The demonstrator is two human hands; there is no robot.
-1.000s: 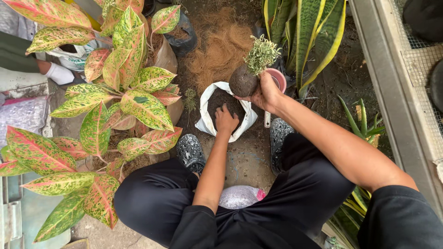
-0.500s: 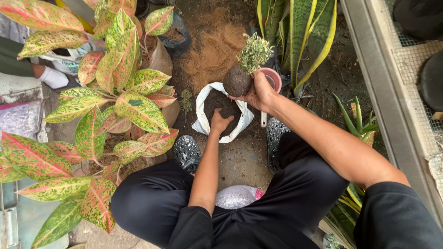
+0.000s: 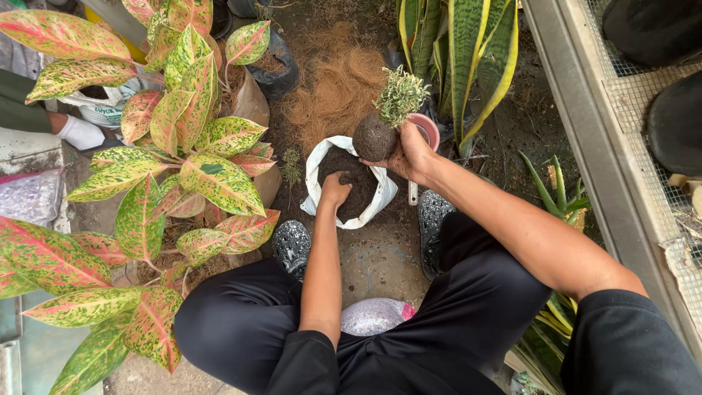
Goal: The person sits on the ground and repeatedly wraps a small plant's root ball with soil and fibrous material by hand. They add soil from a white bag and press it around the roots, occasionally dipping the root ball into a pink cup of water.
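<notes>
I squat over a white bag of dark soil (image 3: pixel 316 175) on the ground. My left hand (image 3: pixel 336 189) is down inside the bag, fingers closed in the soil. My right hand (image 3: pixel 411 152) holds up a small variegated plant (image 3: pixel 400 95) by its round root ball (image 3: pixel 374 138), just above the bag's right side. A pink pot (image 3: pixel 428 129) sits right behind that hand.
A large pink-and-green leafy plant (image 3: pixel 183 146) fills the left. Snake plants (image 3: pixel 468 51) stand at the back right, a heap of brown coconut fibre (image 3: pixel 344 80) behind the bag. A mesh bench (image 3: pixel 629 168) runs along the right. Another person's sleeve and white sock (image 3: pixel 77 133) lie far left.
My left hand has sunk a little deeper into the soil in the bag. The right hand still holds the plant in about the same spot.
</notes>
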